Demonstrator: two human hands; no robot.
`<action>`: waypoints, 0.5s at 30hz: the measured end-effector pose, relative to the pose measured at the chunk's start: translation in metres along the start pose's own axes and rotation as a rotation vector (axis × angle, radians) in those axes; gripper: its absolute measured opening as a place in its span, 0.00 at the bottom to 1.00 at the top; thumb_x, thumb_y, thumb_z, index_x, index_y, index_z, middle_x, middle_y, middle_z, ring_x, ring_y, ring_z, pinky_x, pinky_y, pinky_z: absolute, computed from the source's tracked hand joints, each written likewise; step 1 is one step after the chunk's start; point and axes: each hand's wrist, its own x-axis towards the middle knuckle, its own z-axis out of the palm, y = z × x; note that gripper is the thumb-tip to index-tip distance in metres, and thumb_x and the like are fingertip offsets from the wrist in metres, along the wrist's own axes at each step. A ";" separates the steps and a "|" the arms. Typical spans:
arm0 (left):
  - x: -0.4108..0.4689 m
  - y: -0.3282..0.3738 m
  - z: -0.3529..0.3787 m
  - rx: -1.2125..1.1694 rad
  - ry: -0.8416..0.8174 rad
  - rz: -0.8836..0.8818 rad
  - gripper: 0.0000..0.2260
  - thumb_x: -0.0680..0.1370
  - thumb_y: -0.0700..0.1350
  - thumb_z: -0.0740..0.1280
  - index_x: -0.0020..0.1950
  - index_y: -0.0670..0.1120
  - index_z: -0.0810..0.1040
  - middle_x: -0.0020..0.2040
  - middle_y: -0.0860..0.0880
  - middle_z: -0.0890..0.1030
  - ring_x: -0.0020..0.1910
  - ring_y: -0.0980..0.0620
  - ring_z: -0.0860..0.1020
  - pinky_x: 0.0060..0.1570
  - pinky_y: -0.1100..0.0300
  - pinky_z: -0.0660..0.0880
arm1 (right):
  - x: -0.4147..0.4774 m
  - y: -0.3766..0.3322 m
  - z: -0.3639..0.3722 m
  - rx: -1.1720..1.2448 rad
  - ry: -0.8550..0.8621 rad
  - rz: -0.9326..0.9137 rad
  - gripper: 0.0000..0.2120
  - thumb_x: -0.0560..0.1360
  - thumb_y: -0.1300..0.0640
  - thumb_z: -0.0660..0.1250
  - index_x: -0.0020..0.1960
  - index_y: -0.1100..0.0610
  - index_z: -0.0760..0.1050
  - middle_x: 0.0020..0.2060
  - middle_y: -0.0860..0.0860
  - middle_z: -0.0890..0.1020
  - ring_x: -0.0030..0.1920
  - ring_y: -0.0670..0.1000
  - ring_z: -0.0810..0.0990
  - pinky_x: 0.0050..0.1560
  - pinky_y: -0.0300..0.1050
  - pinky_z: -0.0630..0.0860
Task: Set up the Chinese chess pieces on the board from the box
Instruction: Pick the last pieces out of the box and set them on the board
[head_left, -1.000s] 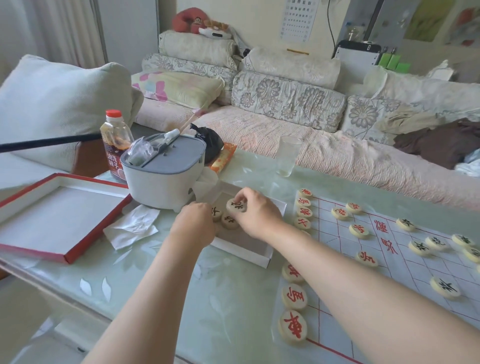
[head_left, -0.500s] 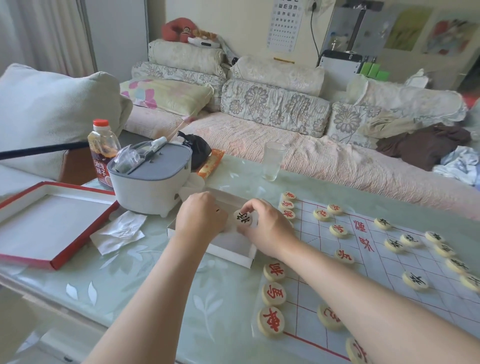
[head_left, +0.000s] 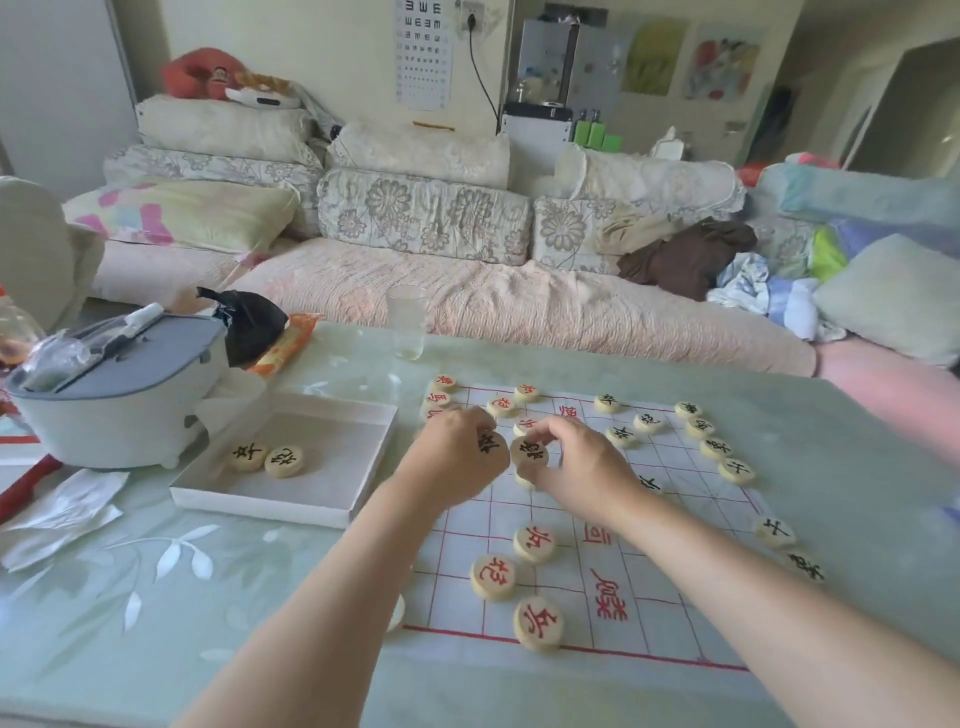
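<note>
Red-marked pieces (head_left: 537, 622) lay on near part of paper board (head_left: 561, 571). Mid-board, left hand (head_left: 454, 460) curled, pinched black-marked piece (head_left: 488, 442); right hand (head_left: 579, 467) pinched second black-marked piece (head_left: 529, 452). Pieces beneath hands partly hidden. At left, white box (head_left: 260, 506) held two spare pieces (head_left: 284, 461).

Round cream wooden piece (head_left: 529, 452) pinched by right hand (head_left: 587, 470), black character; second cream piece (head_left: 488, 442) in left hand (head_left: 452, 462), black; cream discs (head_left: 535, 543) nearer than the hands, red characters; flat white paper board (head_left: 654, 623), red grid; pale green glass tabletop (head_left: 104, 649), white leaves
</note>
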 end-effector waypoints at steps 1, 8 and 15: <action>-0.001 0.012 0.008 0.007 -0.021 0.017 0.12 0.73 0.47 0.63 0.51 0.43 0.79 0.48 0.46 0.81 0.44 0.46 0.79 0.43 0.52 0.78 | -0.004 0.012 -0.008 0.011 0.010 0.016 0.13 0.71 0.41 0.72 0.54 0.43 0.75 0.53 0.37 0.79 0.56 0.43 0.77 0.57 0.47 0.75; 0.006 0.072 0.068 -0.055 -0.223 0.075 0.14 0.74 0.51 0.64 0.57 0.48 0.78 0.51 0.50 0.81 0.43 0.49 0.80 0.43 0.55 0.79 | -0.032 0.097 -0.069 -0.045 0.168 0.229 0.11 0.73 0.38 0.69 0.51 0.42 0.75 0.52 0.37 0.80 0.53 0.44 0.78 0.52 0.44 0.74; 0.013 0.102 0.114 -0.052 -0.376 0.124 0.14 0.75 0.52 0.63 0.61 0.55 0.75 0.54 0.57 0.77 0.31 0.56 0.78 0.27 0.63 0.75 | -0.067 0.175 -0.113 -0.137 0.248 0.555 0.08 0.72 0.47 0.71 0.49 0.44 0.75 0.51 0.42 0.80 0.47 0.50 0.78 0.43 0.43 0.69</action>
